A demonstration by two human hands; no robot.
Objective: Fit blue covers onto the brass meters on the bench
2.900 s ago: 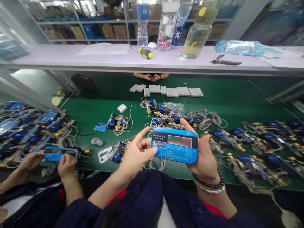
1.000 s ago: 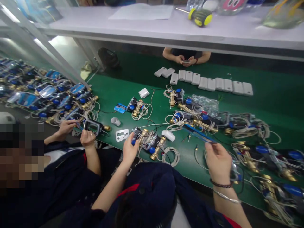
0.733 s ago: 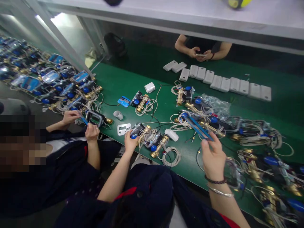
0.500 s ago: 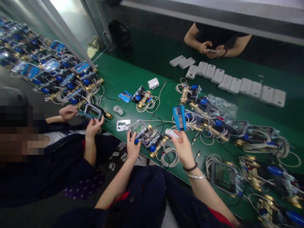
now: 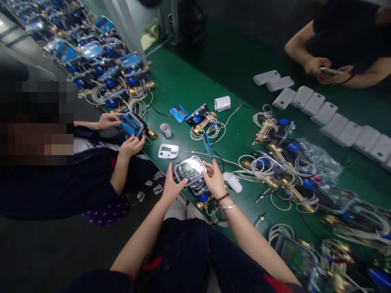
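Observation:
A water meter's display housing (image 5: 192,169) with a clear window and a circuit board inside tilts up in front of me. My left hand (image 5: 172,184) grips its left edge, thumb at the front rim. My right hand (image 5: 214,179) holds a thin blue faceplate (image 5: 207,145), seen nearly edge-on, and its thumb touches the housing's right side. Brass pipework and a blue cap (image 5: 203,197) sit below the housing, partly hidden. A white roll (image 5: 233,182) lies beside my right hand. Left of the housing is a white cut-out label plate (image 5: 168,151).
At left, a co-worker's hands (image 5: 132,145) hold another meter with a blue faceplate. Several meters with coiled cables (image 5: 275,162) crowd the right. White boxes (image 5: 324,112) line the far side, near a person holding a phone (image 5: 331,71). A grey roll (image 5: 165,130) stands nearby.
My right hand has moved left to the housing with the blue faceplate, leaving the white roll on the table. The housing has tilted up. The view has shifted, and the co-worker's faceplate is now over their meter.

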